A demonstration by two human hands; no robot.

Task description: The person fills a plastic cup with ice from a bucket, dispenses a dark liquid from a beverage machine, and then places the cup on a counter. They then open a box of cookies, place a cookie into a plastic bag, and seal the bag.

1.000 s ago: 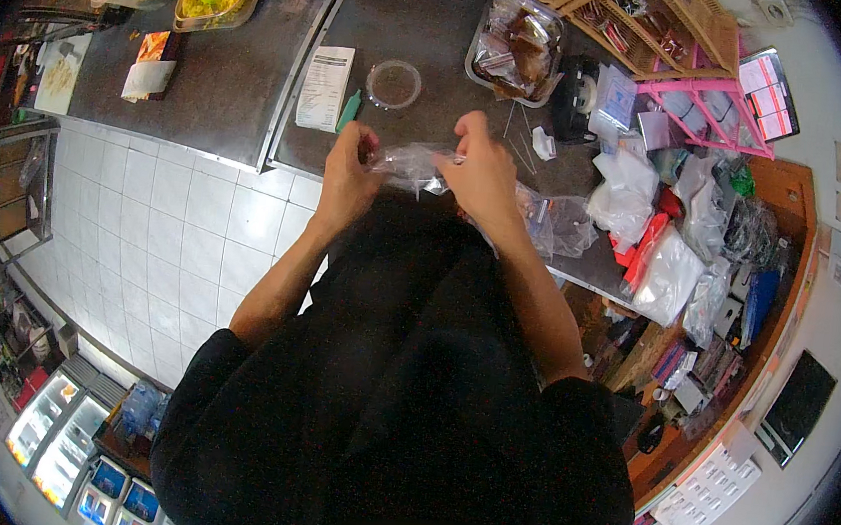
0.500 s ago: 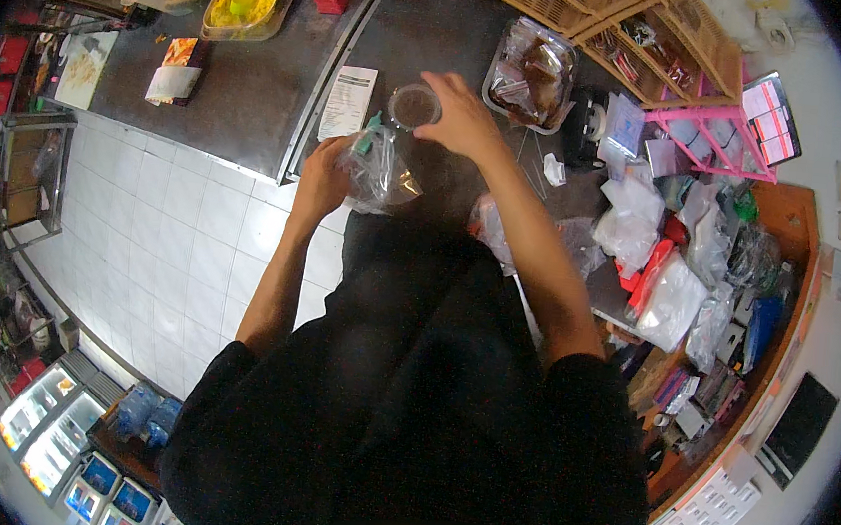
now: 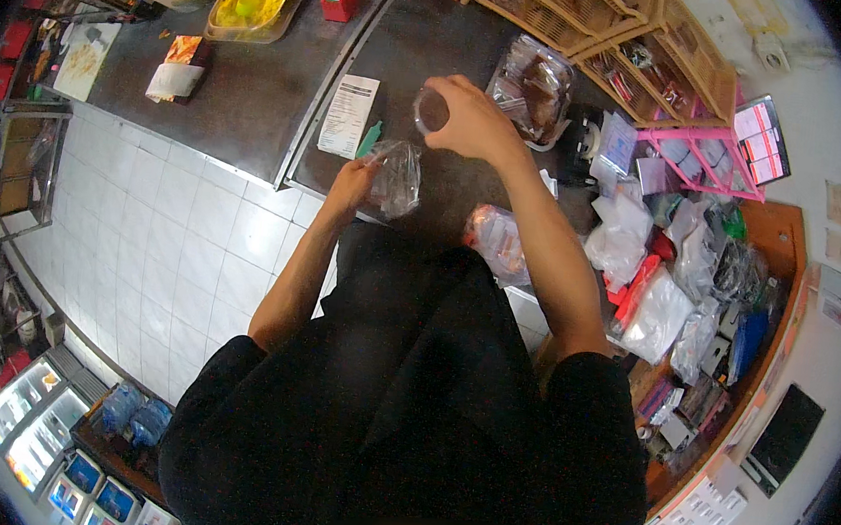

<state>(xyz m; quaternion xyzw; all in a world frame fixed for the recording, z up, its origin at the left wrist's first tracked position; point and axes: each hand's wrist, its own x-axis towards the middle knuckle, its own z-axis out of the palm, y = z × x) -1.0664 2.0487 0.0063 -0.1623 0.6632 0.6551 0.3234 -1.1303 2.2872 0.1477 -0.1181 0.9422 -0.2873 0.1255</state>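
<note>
The round clear container (image 3: 428, 109) is located over the middle of the tabletop (image 3: 422, 45), toward its far side. The right hand (image 3: 473, 117) is clamped on the container, thumb and fingers spread around its side; whether the base touches the surface cannot be told. The clear plastic bag (image 3: 397, 183) is positioned at the near edge of the tabletop, toward the near left corner. The left hand (image 3: 351, 184) is pinched together on the upper left part of the bag.

Just beyond the bag lies a green tube (image 3: 369, 138), beside the right side of a printed paper slip (image 3: 348, 114). The slip rests near the metal strip (image 3: 304, 132) that bounds the left edge of the tabletop. A clear tray (image 3: 532, 84) of packets sits toward the far right corner, partly behind the right hand. A wicker rack (image 3: 522, 13) stands along the far edge. At the near edge, right of the bag, lies a plastic packet (image 3: 495, 241) with orange-red colouring. White plastic bags (image 3: 618, 242) are heaped at the right edge.
</note>
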